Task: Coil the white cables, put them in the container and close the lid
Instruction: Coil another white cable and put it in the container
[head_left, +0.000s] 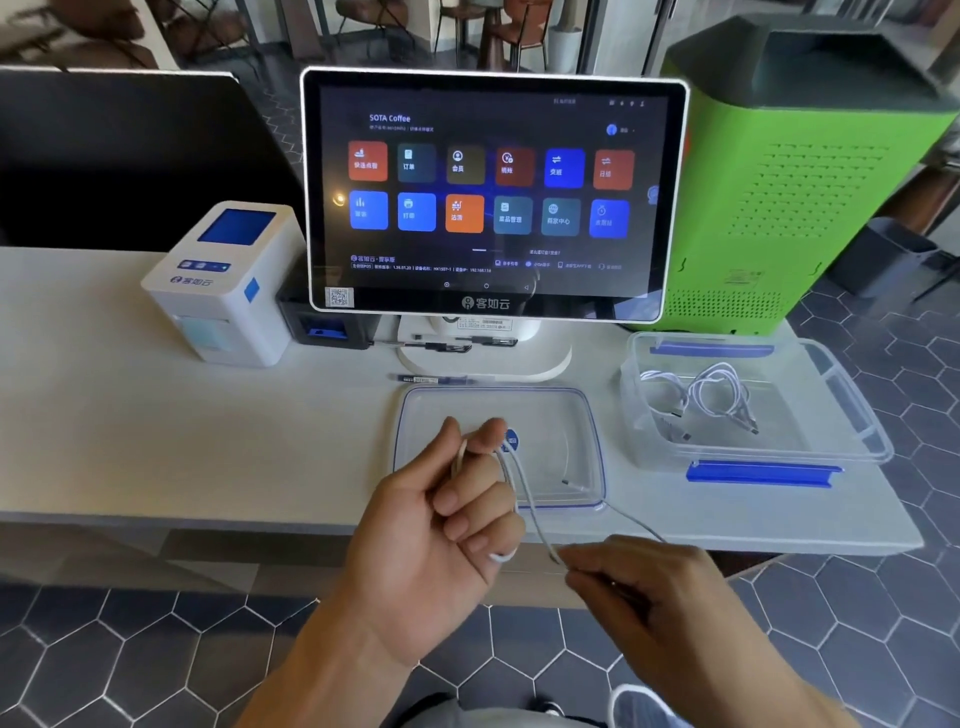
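The left hand (441, 525) is held palm up over the near edge of the desk (156, 426), its fingers curled around loops of a white cable (524, 499); thumb and forefinger pinch the top of the coil, and a bit of the cable peeps out below the little finger. From the coil the cable runs down and right to the right hand (634, 582), which pinches it between thumb and fingertips just off the desk's near edge. Past that pinch a loose stretch leads back up onto the desk, and its plug end lies on the lid (571, 415).

The lid, clear with a blue rim line and a round blue sticker, lies flat on the desk just beyond the left hand. Right of it stands the open container (852, 410), clear plastic with a blue clasp (763, 475) on its near side and another on its far side. Inside lie coiled cables (711, 395), white, loosely looped, with plugs towards the near side.

Behind the lid stands a touchscreen (493, 192) on a white foot, with pens (431, 379) lying at its base. To the left is a white printer (223, 280), to the far right a green box (800, 176).
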